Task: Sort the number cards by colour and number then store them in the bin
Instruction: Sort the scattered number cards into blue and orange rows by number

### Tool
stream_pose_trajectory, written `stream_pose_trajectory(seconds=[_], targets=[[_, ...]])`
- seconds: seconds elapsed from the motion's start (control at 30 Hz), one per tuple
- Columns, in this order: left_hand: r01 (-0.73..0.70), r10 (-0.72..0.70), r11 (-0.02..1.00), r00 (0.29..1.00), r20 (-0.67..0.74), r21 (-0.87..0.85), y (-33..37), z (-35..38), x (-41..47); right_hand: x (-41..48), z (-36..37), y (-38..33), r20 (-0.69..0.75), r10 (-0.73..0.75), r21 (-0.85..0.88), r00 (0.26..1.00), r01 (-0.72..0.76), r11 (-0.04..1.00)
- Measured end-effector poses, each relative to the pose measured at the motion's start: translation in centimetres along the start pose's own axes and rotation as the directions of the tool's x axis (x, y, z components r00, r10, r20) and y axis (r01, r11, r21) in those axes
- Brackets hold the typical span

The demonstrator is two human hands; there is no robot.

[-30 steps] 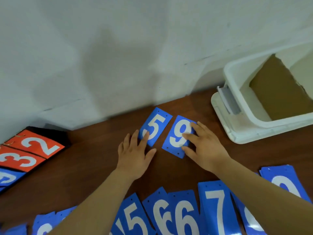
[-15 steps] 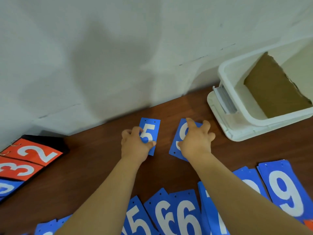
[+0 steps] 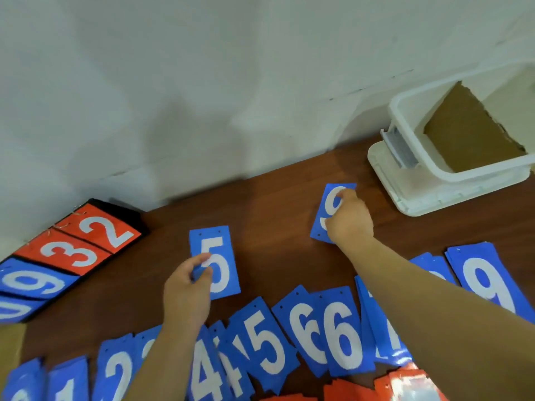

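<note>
While a fanned row of blue cards (image 3: 266, 342) is laid face up along the near edge of the table (image 3: 275, 215), apparently in rising order so that each gap can be read at a glance, two loose cards are held farther back, well apart from each other. The blue 5 card (image 3: 220, 256) is pinched at its lower left corner between thumb and curled fingers of the left hand (image 3: 186, 293), a hold judged to suit sliding it down beside the other 5. The blue 9 card (image 3: 328, 198) lies near the white bin (image 3: 469, 173) and is gripped by the right hand (image 3: 351, 219), fingers bent over its face and closed on it; whether it is lifted off the wood cannot be told. No number card is seen in the bin, so sorting is judged unfinished.
</note>
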State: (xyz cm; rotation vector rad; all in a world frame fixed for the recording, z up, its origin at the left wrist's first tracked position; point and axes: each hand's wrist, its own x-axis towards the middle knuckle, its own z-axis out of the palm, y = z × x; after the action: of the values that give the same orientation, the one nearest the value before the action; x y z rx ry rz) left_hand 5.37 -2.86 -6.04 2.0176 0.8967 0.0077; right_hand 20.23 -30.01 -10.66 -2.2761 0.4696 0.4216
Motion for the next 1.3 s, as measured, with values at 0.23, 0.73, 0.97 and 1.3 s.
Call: stream_pose_trajectory(seconds=[0.23,0.73,0.97,1.3], targets=[[0.081,-0.082,0.992,0.997,-0.012,-0.093,-7.7,-11.4,-2.7,-15.8,1.8,-1.6,-0.08,-0.129,0.301,0.988,0.148,0.942],[-0.107,0.131,0.955,0.989,0.071,-0.275,-13.1,-25.4,-8.4,-36.5,8.8,-6.6,-0.009,-0.306,0.226,0.952,0.3,0.927],[-0.174,0.205,0.937,0.976,0.075,-0.303,-12.4,-26.8,-9.7,-38.9,8.2,-7.5,-0.063,-0.333,0.212,0.941,0.339,0.917],[-0.164,0.212,0.944,0.966,0.146,-0.285,-10.7,-24.9,-13.0,-39.2,5.6,-4.2,-0.051,-0.294,0.233,0.954,0.298,0.926]])
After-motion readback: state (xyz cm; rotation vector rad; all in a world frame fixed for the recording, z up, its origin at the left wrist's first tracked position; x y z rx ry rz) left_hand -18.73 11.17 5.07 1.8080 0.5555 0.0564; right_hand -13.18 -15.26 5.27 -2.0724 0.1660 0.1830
